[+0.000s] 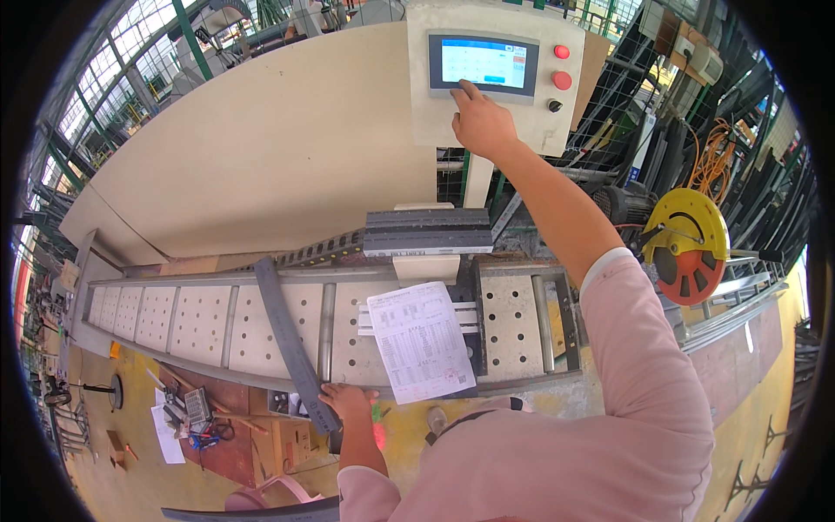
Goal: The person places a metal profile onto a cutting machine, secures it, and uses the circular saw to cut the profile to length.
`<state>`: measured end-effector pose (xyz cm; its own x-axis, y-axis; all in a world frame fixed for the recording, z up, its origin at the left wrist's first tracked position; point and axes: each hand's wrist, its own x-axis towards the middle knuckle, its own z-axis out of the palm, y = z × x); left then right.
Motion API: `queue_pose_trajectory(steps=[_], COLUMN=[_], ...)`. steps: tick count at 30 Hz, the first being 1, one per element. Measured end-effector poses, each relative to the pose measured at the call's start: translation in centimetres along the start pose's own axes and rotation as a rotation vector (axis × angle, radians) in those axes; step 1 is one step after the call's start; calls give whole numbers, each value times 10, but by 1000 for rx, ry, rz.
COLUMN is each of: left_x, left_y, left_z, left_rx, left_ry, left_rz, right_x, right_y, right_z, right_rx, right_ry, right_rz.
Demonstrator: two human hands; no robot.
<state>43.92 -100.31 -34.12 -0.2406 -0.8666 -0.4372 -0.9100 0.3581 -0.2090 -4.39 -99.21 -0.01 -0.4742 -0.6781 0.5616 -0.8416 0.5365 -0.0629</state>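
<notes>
Grey metal strip (291, 344) lies slanted across the perforated machine bed (200, 317), and the left hand (346, 403) rests on its near end at the bed's front edge — fingers curled over it, though whether they clamp it I cannot tell. Just right of that hand sits a printed paper sheet (419, 339). Up beyond it, the right hand (481, 122) reaches to the control panel (496, 74) (red buttons (561, 68) to its right) — one fingertip touching the lower edge of the lit touchscreen (483, 63), other fingers loosely folded, holding nothing
</notes>
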Motion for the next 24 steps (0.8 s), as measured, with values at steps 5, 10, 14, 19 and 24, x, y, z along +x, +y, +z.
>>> queue_pose_trajectory(steps=[5, 10, 14, 19, 24], left_x=[-4, -2, 3, 1, 1], left_y=[-1, -2, -1, -1, -1], left_z=[-6, -4, 2, 0, 1], left_rx=[-14, -28, -16, -10, 1], left_ry=[-9, -6, 2, -4, -1], left_rz=[16, 7, -1, -5, -7], right_x=[4, 6, 7, 4, -3], right_y=[2, 1, 2, -5, -1], right_z=[-3, -4, -4, -8, -7], right_rx=[12, 82, 64, 87, 101], right_ry=[65, 68, 42, 5, 24], right_rz=[6, -1, 14, 46, 22])
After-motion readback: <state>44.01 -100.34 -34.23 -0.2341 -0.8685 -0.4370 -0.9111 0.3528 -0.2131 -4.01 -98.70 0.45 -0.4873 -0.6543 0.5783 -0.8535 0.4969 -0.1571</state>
